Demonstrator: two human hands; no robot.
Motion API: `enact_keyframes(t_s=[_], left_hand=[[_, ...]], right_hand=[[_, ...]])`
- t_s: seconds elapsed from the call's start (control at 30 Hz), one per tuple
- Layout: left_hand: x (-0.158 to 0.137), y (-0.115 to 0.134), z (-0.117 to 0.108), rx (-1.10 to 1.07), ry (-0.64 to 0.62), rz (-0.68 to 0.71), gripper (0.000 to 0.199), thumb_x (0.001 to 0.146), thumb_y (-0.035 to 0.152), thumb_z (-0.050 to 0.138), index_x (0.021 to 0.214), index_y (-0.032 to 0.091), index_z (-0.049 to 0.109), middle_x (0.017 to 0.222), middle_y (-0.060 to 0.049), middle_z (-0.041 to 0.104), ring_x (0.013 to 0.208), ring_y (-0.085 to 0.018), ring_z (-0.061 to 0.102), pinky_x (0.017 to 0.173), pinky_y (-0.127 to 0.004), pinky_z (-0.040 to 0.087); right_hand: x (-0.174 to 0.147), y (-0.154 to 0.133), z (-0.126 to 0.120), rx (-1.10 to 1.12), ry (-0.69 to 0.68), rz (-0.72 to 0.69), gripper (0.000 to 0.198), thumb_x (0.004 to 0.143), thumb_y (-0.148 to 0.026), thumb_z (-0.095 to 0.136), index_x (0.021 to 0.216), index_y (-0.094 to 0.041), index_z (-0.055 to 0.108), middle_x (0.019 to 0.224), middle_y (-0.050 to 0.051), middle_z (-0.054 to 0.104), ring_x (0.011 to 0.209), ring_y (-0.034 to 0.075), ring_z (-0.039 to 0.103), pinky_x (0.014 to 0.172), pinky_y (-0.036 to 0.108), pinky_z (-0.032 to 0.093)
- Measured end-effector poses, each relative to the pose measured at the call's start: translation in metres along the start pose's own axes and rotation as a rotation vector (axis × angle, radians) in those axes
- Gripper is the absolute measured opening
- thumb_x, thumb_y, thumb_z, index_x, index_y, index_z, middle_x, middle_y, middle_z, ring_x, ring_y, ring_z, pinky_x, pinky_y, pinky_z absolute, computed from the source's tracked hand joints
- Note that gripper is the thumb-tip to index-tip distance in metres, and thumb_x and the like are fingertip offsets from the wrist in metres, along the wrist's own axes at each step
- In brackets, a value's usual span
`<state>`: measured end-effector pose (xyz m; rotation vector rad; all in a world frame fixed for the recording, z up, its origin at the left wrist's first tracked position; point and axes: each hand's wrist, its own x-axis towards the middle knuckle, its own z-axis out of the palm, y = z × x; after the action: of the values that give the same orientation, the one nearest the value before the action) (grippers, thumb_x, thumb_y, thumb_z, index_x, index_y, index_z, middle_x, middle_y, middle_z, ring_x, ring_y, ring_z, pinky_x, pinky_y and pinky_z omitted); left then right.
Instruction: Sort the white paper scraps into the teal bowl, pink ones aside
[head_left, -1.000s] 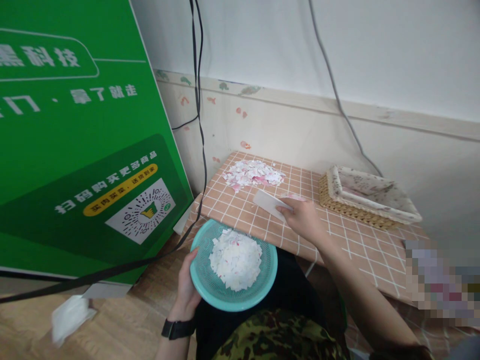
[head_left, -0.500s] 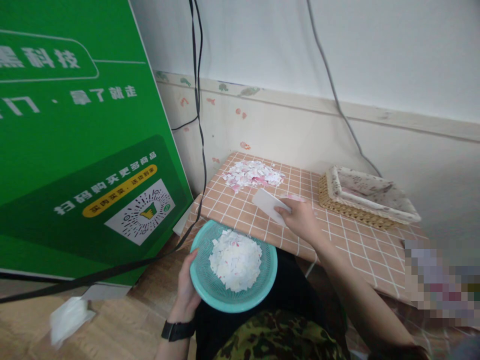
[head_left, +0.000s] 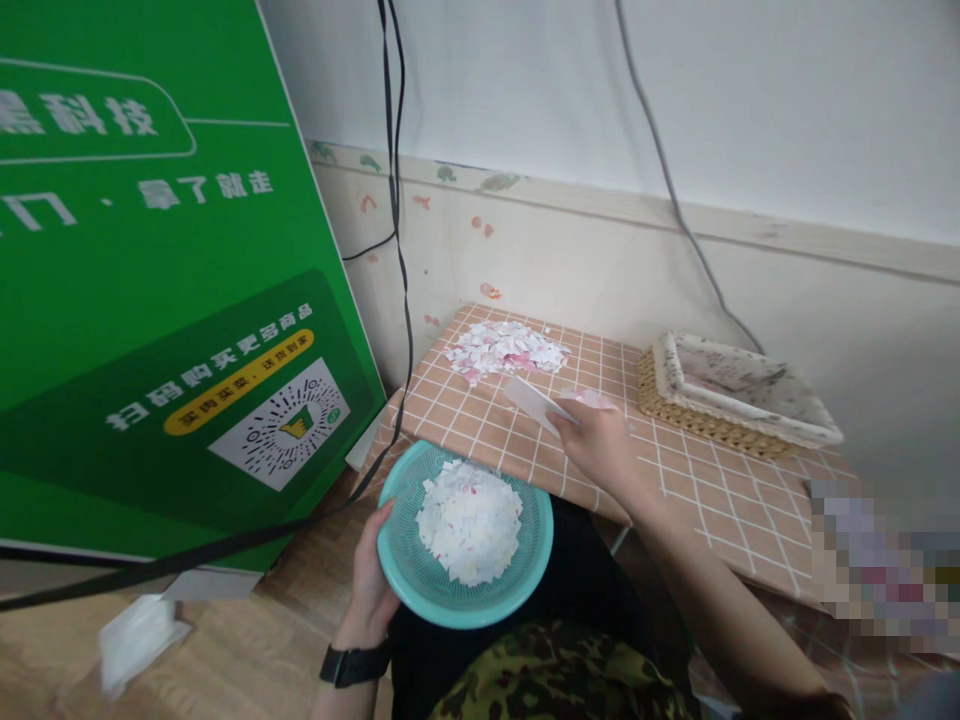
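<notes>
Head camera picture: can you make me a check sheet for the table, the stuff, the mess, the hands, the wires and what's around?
Surface: brown tablecloth with white grid lines.
Things: turquoise colander holding a heap of mostly white paper scraps; a white-and-pink scrap pile on the cloth.
Clutter: cloth-lined wicker basket on the table; white crumpled item on the floor, too blurred to name.
Hands: left hand grips the colander's rim; right hand holds a flat white card.
Cables: black cables hang at left; grey cable runs down the wall toward the wicker basket.
Surroundings: green panel with a QR code; pale wall; right edge partly pixelated.
</notes>
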<state>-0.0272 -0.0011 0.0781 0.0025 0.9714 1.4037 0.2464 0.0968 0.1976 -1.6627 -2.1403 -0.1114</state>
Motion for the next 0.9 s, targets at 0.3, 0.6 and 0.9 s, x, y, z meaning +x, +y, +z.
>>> enact_keyframes(t_s=[0.3, 0.6, 0.9], left_hand=[[-0.002, -0.001, -0.001, 0.004, -0.016, 0.005, 0.020, 0.073, 0.024, 0.064, 0.088, 0.012, 0.070, 0.078, -0.008, 0.074, 0.074, -0.025, 0.069, 0.077, -0.039, 0.054], [0.000, -0.003, -0.003, -0.013, -0.008, 0.001, 0.021, 0.073, 0.026, 0.065, 0.088, 0.011, 0.070, 0.080, -0.008, 0.074, 0.075, -0.024, 0.068, 0.077, -0.037, 0.053], [0.000, -0.001, -0.005, 0.001, -0.004, -0.007, 0.020, 0.073, 0.025, 0.064, 0.087, 0.011, 0.070, 0.078, -0.008, 0.074, 0.070, -0.022, 0.068, 0.074, -0.037, 0.054]], right_hand=[[-0.014, -0.022, 0.005, 0.064, -0.077, 0.035, 0.024, 0.086, -0.025, 0.040, 0.082, -0.018, 0.063, 0.066, 0.005, 0.064, 0.054, 0.016, 0.053, 0.052, 0.027, 0.028], [0.027, -0.029, 0.037, 0.090, -0.029, 0.187, 0.027, 0.085, -0.027, 0.040, 0.088, -0.015, 0.064, 0.076, 0.010, 0.068, 0.065, 0.019, 0.059, 0.056, 0.027, 0.032], [0.065, -0.018, 0.029, 0.043, -0.156, 0.011, 0.018, 0.081, -0.025, 0.050, 0.080, -0.015, 0.065, 0.075, 0.009, 0.068, 0.068, 0.018, 0.059, 0.059, 0.026, 0.033]])
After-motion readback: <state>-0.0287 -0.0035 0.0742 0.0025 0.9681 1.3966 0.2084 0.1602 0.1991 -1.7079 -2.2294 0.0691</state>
